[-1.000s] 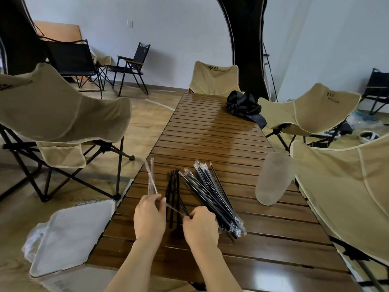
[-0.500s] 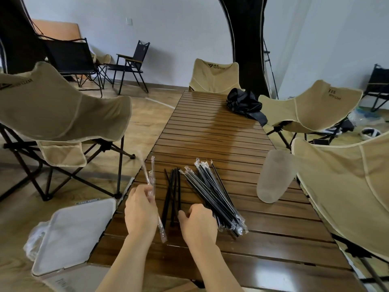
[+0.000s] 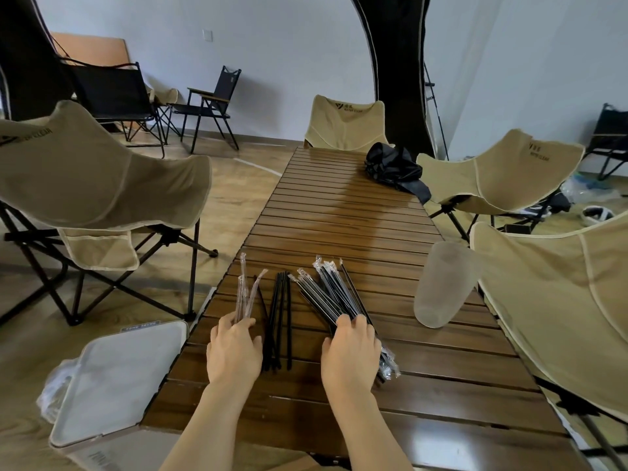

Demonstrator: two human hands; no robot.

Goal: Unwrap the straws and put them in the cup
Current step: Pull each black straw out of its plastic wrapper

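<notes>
Head view, bottom of the frame first: two bare forearms reach up onto a slatted wooden table (image 3: 339, 215), the hands apart with a gap of table between them. The left hand (image 3: 234, 351), lower centre-left, has its fingers bent and pinches the near ends of a few empty wrappers (image 3: 246, 290), clear strips that fan up and away from the fingertips toward the table's left edge. The right hand (image 3: 351, 351), lower centre-right, lies knuckles-up with its fingers curled down over the near part of a bundle of wrapped straws (image 3: 326, 290); whether it grips one straw or several cannot be told. That bundle runs diagonally, its crimped plastic ends poking out below the hand's right side and spreading out above the fingers. Between the two hands lie the bare black straws (image 3: 278, 317), a small group lined up roughly parallel, flat on the slats, touched by neither hand. Off the table's lower left corner sits a white lidded bin (image 3: 119, 375) on the floor. Further up on the right, near the table's edge and well apart from the straws, stands the frosted cup (image 3: 441, 283), nothing visible inside it. At the far right end of the table rests a crumpled black bag (image 3: 394, 168), and a beige chair (image 3: 343, 124) faces the far end.
</notes>
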